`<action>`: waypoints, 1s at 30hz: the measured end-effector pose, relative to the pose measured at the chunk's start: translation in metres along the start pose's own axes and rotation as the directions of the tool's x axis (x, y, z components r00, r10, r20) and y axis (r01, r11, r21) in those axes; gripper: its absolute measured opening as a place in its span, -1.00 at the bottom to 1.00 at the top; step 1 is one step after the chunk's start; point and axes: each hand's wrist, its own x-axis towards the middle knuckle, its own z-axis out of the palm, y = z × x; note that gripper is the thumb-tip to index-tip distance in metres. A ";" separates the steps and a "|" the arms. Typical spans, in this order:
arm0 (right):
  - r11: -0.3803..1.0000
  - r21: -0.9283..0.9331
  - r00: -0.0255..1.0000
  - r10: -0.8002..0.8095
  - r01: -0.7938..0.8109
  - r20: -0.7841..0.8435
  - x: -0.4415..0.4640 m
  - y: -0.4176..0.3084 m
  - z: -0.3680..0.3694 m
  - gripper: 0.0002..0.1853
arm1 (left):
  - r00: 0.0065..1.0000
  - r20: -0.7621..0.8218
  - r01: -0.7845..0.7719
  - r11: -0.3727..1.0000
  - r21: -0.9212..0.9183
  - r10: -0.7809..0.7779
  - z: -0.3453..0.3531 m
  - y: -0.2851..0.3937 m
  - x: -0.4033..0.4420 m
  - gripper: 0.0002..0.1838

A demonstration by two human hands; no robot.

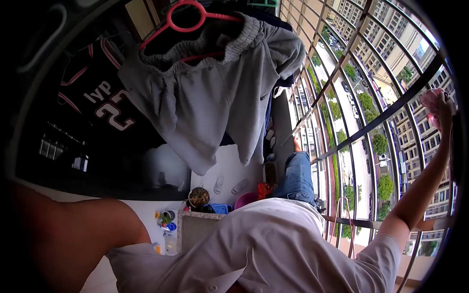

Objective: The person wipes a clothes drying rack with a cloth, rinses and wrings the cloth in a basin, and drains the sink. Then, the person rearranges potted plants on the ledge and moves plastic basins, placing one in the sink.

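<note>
At the far right my right arm is stretched out to the metal window bars [349, 141]. My right hand [446, 108], partly lost in the dark rim of the view, is closed on a crumpled pink cloth [431, 103] against the bars. Of my left side only the raised upper arm [117, 219] shows; the left hand lies outside the picture. In front of me hang grey sweat shorts [205, 105] on a red hanger [188, 27], apart from both arms.
A black jersey [110, 105] hangs at the left. Below are slippers [220, 184], a potted plant [199, 197], a blue basket [221, 208], a magenta basin [245, 199] and a stone-edged sink [193, 234]. My jeans-clad leg [297, 176] is by the bars, with a street far below outside.
</note>
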 end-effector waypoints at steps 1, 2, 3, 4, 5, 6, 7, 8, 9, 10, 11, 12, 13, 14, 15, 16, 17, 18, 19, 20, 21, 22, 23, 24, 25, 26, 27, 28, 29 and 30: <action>0.997 0.057 0.998 -0.058 0.055 0.039 0.006 0.016 0.013 -0.48 | 1.000 0.017 -0.007 1.000 0.006 0.007 -0.001 0.001 0.003 -0.73; 0.990 0.118 0.996 -0.077 0.072 0.040 0.009 0.029 0.029 -0.50 | 1.000 0.024 -0.004 1.000 -0.001 0.004 -0.001 0.002 0.005 -0.73; 0.968 0.250 0.999 0.014 -0.026 0.051 -0.003 0.008 0.008 -0.46 | 1.000 0.031 -0.001 1.000 -0.007 0.001 0.000 0.003 0.006 -0.72; 0.918 0.377 0.993 0.105 -0.120 0.062 -0.017 -0.020 -0.018 -0.41 | 0.998 0.060 -0.004 0.999 0.053 0.001 -0.008 0.006 0.008 -0.71; 0.930 0.348 0.990 0.138 -0.116 -0.039 -0.035 -0.049 -0.040 -0.38 | 0.999 -0.012 -0.035 0.999 -0.015 0.035 -0.011 -0.002 0.006 -0.70; 0.961 0.242 0.988 0.149 -0.135 -0.040 -0.050 -0.077 -0.061 -0.44 | 0.994 -0.085 -0.076 0.994 -0.078 0.069 -0.016 -0.009 0.003 -0.68; 0.978 0.136 0.986 0.163 -0.156 -0.041 -0.062 -0.099 -0.078 -0.47 | 0.982 -0.157 -0.124 0.983 -0.133 0.102 -0.021 -0.016 0.000 -0.66; 0.969 0.205 0.988 0.148 -0.137 -0.036 -0.071 -0.111 -0.090 -0.52 | 0.969 -0.235 -0.113 0.981 -0.157 0.074 -0.010 -0.011 -0.001 -0.64; 0.964 0.259 0.995 0.084 -0.068 -0.053 -0.081 -0.115 -0.094 -0.51 | 0.960 -0.273 -0.109 0.982 -0.153 0.064 -0.007 -0.011 -0.001 -0.62; 0.951 0.310 0.997 0.020 0.003 -0.071 -0.092 -0.119 -0.099 -0.44 | 0.949 -0.310 -0.104 0.983 -0.149 0.054 -0.004 -0.011 -0.001 -0.59; 0.954 0.298 0.995 -0.013 0.042 -0.096 -0.098 -0.123 -0.100 -0.44 | 0.937 -0.347 -0.099 0.984 -0.146 0.043 -0.001 -0.010 -0.001 -0.57; 0.955 0.285 0.992 -0.047 0.080 -0.121 -0.104 -0.127 -0.101 -0.43 | 0.927 -0.369 -0.115 0.988 -0.099 0.070 -0.001 -0.012 -0.001 -0.55; 0.956 0.270 0.986 -0.081 0.119 -0.146 -0.110 -0.130 -0.102 -0.41 | 0.939 -0.324 -0.133 0.991 -0.027 0.117 -0.006 -0.011 0.000 -0.53; 0.958 0.278 0.993 -0.048 0.075 -0.103 -0.108 -0.130 -0.104 -0.46 | 0.947 -0.278 -0.158 0.987 0.043 0.164 -0.011 -0.011 0.001 -0.52; 0.958 0.285 0.998 -0.016 0.032 -0.056 -0.106 -0.129 -0.106 -0.50 | 0.965 -0.154 -0.190 0.972 0.136 0.210 -0.023 -0.010 0.006 -0.50; 0.960 0.280 0.996 0.008 0.018 -0.092 -0.103 -0.126 -0.101 -0.53 | 0.966 -0.138 -0.190 0.965 0.183 0.216 -0.027 -0.009 0.004 -0.49; 0.961 0.276 0.992 0.032 0.003 -0.120 -0.100 -0.119 -0.092 -0.55 | 0.967 -0.122 -0.190 0.955 0.229 0.222 -0.030 -0.007 0.002 -0.47; 0.963 0.270 0.988 0.054 -0.013 -0.146 -0.100 -0.116 -0.085 -0.56 | 0.955 -0.218 -0.149 0.962 0.229 0.200 -0.019 -0.008 0.000 -0.46; 0.992 0.124 0.954 0.010 0.029 -0.299 -0.105 -0.116 -0.081 -0.56 | 0.941 -0.276 -0.131 0.964 0.232 0.194 -0.015 -0.010 -0.001 -0.46; 0.999 -0.028 0.892 -0.052 0.044 -0.450 -0.110 -0.120 -0.077 -0.56 | 0.924 -0.333 -0.112 0.966 0.232 0.187 -0.010 -0.011 -0.003 -0.46; 0.995 -0.072 0.808 -0.101 0.073 -0.581 -0.113 -0.132 -0.075 -0.58 | 0.915 -0.349 -0.120 0.963 0.243 0.202 -0.010 -0.012 -0.002 -0.46; 0.982 0.081 0.740 -0.075 0.172 -0.668 -0.114 -0.159 -0.069 -0.60 | 0.903 -0.369 -0.125 0.956 0.265 0.220 -0.008 -0.013 -0.001 -0.45; 0.912 0.274 0.681 -0.008 0.305 -0.732 -0.112 -0.191 -0.061 -0.61 | 0.890 -0.389 -0.127 0.949 0.288 0.238 -0.006 -0.014 0.000 -0.45; 0.779 0.440 0.633 0.071 0.448 -0.771 -0.107 -0.228 -0.051 -0.63 | 0.873 -0.412 -0.129 0.939 0.319 0.260 -0.002 -0.015 0.002 -0.44; 0.620 0.546 0.608 0.137 0.563 -0.782 -0.098 -0.266 -0.041 -0.65 | 0.871 -0.421 -0.120 0.942 0.314 0.251 -0.001 -0.015 0.002 -0.45; 0.452 0.607 0.598 0.183 0.654 -0.781 -0.082 -0.305 -0.034 -0.66 | 0.877 -0.427 -0.097 0.951 0.295 0.222 -0.001 -0.016 0.001 -0.45; 0.317 0.612 0.577 0.206 0.725 -0.790 -0.062 -0.344 -0.031 -0.65 | 0.882 -0.432 -0.071 0.960 0.272 0.187 -0.002 -0.014 -0.001 -0.46; 0.143 0.628 0.595 0.214 0.765 -0.775 -0.032 -0.380 -0.034 -0.64 | 0.887 -0.435 -0.046 0.967 0.252 0.156 -0.002 -0.013 -0.001 -0.46; -0.057 0.632 0.627 0.224 0.773 -0.746 0.004 -0.416 -0.039 -0.63 | 0.888 -0.441 -0.021 0.971 0.237 0.127 -0.002 -0.012 -0.003 -0.46; -0.345 0.594 0.677 0.213 0.727 -0.705 0.045 -0.453 -0.046 -0.62 | 0.889 -0.446 0.003 0.974 0.227 0.101 -0.002 -0.011 -0.004 -0.47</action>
